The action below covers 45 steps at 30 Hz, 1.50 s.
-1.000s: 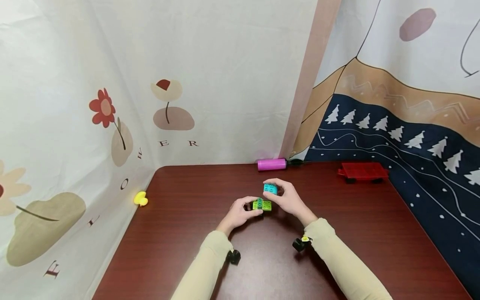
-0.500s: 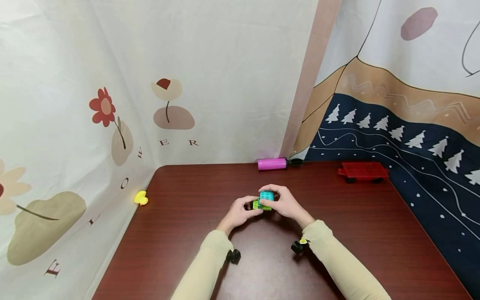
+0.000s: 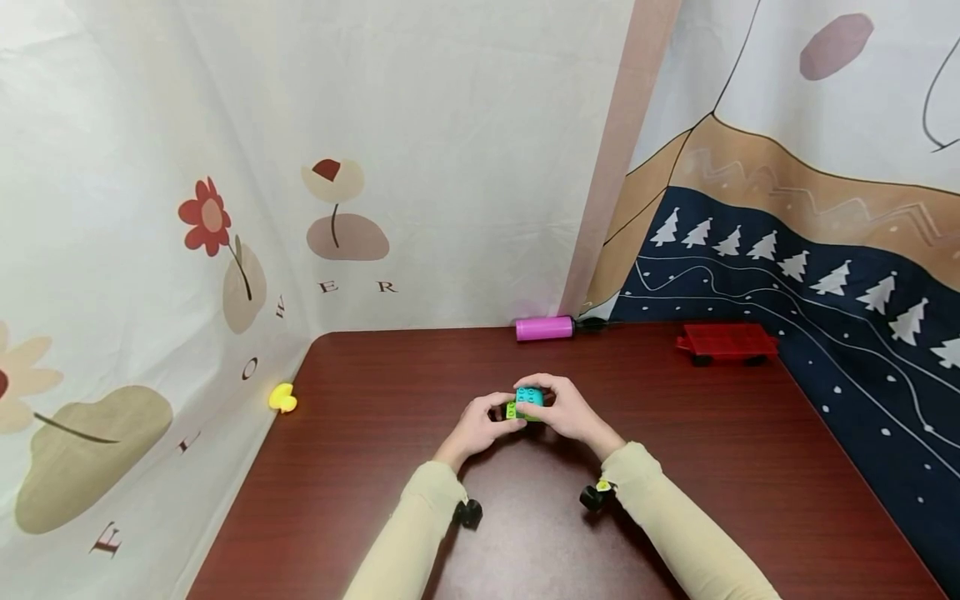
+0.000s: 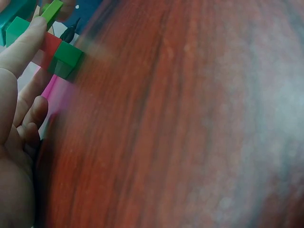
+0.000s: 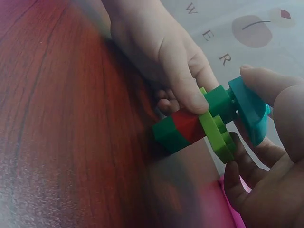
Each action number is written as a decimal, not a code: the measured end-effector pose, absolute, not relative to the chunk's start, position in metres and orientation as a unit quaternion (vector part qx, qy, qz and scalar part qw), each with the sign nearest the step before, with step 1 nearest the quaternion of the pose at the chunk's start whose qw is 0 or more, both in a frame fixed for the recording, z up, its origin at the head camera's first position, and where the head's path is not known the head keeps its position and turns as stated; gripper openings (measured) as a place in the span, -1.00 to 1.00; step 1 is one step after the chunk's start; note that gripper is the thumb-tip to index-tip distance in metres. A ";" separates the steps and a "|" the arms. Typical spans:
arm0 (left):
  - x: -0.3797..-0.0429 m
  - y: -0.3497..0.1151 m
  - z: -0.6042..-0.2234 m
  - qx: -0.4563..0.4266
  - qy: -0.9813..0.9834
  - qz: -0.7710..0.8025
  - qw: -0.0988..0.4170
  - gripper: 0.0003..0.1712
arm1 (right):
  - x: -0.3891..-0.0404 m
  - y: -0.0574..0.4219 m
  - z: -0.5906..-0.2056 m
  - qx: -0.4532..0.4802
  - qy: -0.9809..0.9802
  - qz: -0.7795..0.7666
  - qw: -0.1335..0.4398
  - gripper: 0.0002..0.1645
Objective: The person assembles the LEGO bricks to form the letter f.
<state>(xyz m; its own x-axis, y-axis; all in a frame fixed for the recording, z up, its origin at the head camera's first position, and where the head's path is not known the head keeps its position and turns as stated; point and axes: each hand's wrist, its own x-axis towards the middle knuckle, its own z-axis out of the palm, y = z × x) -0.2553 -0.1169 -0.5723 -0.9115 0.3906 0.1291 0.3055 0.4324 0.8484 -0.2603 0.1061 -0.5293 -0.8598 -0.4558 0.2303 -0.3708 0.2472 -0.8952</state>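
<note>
My left hand (image 3: 478,427) pinches a small upright stack of toy building bricks between thumb and fingers. From the table up, the right wrist view shows a dark green brick (image 5: 170,136), a red brick (image 5: 189,124), a flat lime plate (image 5: 218,138) sticking out to one side, and another dark green brick (image 5: 221,102). At the top sits a teal brick (image 5: 249,111) with a curved underside, pinched by my right hand (image 3: 570,410). It meets the upper green brick's studs slightly tilted, with a narrow gap showing. Whether it is fully seated I cannot tell.
A purple cylinder with a black end (image 3: 543,328) lies at the table's back edge. A red toy wagon base (image 3: 729,342) stands at the back right. On the left edge is a small yellow toy (image 3: 282,397). Printed curtains border the brown table (image 3: 360,467).
My right hand has brought the teal brick down and left, from above the stack onto its upper green brick. My left hand stays in place around the stack.
</note>
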 end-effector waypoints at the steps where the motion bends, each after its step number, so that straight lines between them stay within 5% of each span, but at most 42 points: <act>1: -0.255 -0.117 -0.572 0.205 0.845 0.492 0.044 -0.50 | -0.260 0.106 -0.530 -0.261 0.790 -0.554 0.037 -0.58; 45: -0.254 -0.118 -0.572 0.223 0.842 0.491 0.034 -0.51 | -0.255 0.098 -0.550 -0.258 0.765 -0.590 -0.018 -0.60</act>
<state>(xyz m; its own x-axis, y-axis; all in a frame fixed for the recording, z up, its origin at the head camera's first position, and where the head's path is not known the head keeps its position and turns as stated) -0.2544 -0.1180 -0.5716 -0.8987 0.4079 0.1612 0.3413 0.4193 0.8413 -0.2554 0.0977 -0.5503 -0.8663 -0.3731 0.3320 -0.4160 0.1712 -0.8931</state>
